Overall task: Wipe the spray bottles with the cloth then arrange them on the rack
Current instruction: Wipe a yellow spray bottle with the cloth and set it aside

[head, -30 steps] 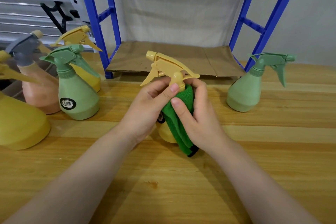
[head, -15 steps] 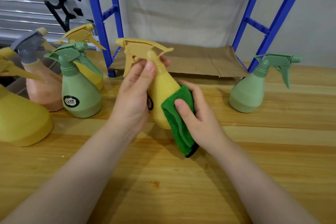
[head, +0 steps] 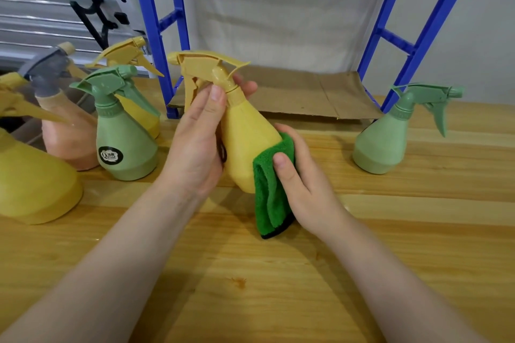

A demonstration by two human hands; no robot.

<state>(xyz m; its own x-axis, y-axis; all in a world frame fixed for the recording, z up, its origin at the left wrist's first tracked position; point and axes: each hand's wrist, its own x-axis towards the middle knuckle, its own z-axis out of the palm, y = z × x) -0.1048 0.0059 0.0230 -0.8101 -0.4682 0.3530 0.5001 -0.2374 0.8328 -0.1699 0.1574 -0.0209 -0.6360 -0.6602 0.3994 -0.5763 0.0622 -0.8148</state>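
At the far left of the wooden surface a cluster of waiting bottles crowds the edge: a large yellow bottle, a peach bottle and a labelled green bottle. At centre, the left hand has its fingers clamped round the neck of the yellow spray bottle, which a moment ago stood upright and is now lifted and tilted. The right hand presses the green cloth against the lower body, so wiping has moved from neck to base. Behind, the blue rack offers a bare cardboard shelf; rightward, one green bottle stands well apart.
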